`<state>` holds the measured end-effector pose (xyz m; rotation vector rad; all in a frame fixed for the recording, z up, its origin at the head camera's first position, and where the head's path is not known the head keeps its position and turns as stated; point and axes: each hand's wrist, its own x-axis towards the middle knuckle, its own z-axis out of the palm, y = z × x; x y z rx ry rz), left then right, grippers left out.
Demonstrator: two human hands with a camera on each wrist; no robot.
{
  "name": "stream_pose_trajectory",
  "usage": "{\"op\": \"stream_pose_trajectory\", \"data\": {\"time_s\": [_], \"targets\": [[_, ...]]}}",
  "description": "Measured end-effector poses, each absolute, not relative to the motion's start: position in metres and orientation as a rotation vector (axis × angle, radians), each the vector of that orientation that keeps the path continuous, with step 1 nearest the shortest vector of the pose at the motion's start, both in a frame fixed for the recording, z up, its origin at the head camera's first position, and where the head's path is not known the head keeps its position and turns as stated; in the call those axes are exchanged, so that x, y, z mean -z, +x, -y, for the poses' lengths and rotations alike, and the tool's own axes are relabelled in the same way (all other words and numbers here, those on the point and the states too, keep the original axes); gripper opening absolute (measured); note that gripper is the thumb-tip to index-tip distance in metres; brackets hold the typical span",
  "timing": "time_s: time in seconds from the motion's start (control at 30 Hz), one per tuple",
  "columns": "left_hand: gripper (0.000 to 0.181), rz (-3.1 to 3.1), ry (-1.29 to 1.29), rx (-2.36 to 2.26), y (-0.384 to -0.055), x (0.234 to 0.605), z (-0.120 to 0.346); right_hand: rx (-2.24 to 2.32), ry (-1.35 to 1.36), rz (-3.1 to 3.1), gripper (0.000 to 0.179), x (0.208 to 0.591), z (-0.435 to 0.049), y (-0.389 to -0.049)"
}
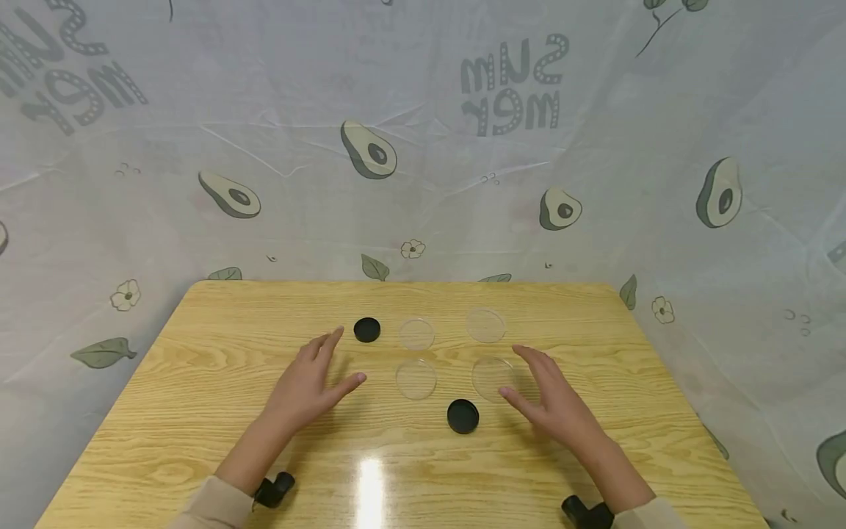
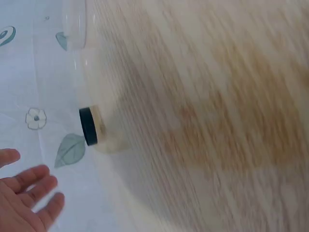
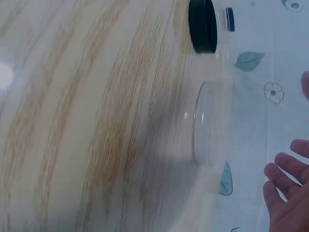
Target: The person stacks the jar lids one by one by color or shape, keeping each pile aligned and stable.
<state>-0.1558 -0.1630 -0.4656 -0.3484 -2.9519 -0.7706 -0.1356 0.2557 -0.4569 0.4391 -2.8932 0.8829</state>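
My left hand point(image 1: 305, 386), fingers loosely spread and holding nothing, hovers over the left half of the table. Just beyond its fingertips lies a small black round lid point(image 1: 366, 330), also visible edge-on in the left wrist view as a black lid point(image 2: 88, 126). On the right, my right hand point(image 1: 551, 400) is spread with nothing in it, nearest to a clear round shallow dish point(image 1: 490, 371). Its thumb overlaps that dish in the head view; the right wrist view shows the hand apart from the dish point(image 3: 208, 123). A larger black round lid point(image 1: 463, 416) sits left of the right thumb.
More clear round pieces lie between the hands: one at front left point(image 1: 416, 379), one behind it point(image 1: 417, 333), and one at back right point(image 1: 485, 325). The wooden table point(image 1: 396, 477) ends at a patterned cloth point(image 1: 423, 198) hanging behind and beside it.
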Motion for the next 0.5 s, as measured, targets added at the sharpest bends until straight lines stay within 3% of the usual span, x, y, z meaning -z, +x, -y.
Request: {"op": "stream_pose_trajectory", "data": {"time_s": [0.27,0.5], "targets": [[0.087,2.919,-0.465,1.068,-0.154,0.46,0.152,-1.055,0.539,2.88,0.071,0.462,-0.249,-0.132],[0.071,2.773,-0.734,1.25,-0.155,0.46,0.133,-1.068,0.635,2.866,0.067,0.468,-0.243,-0.129]]}}
